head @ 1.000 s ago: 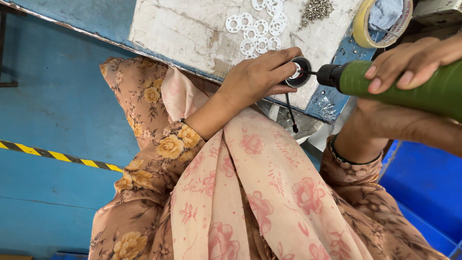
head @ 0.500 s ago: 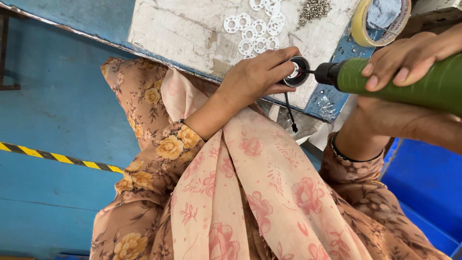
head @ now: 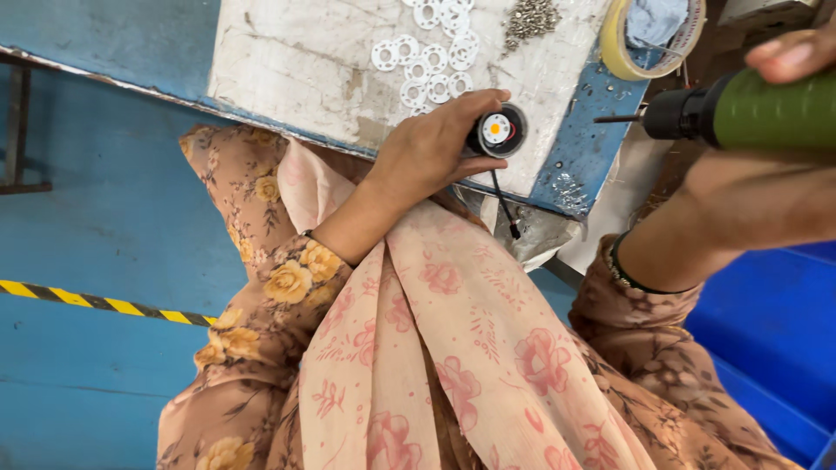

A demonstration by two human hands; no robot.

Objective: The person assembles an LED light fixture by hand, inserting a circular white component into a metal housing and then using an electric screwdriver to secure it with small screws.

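My left hand (head: 435, 148) grips a small round black lamp housing (head: 499, 130) with a white disc and an orange spot in its middle, held against the near edge of a worn white board (head: 296, 61). A thin black wire (head: 503, 204) hangs from the housing. My right hand (head: 766, 183) holds a green electric screwdriver (head: 758, 109) with a black nose, its bit pointing left and standing well clear of the housing.
Several white round discs (head: 431, 61) and a heap of small screws (head: 531, 17) lie on the board. A roll of yellow tape (head: 623, 48) sits at the back right. A blue bin (head: 775, 331) stands at right; the blue floor has a yellow-black stripe (head: 104, 305).
The screwdriver has pulled back to the right, away from the housing, where its bit was before. My left hand still grips the housing at the board's edge.
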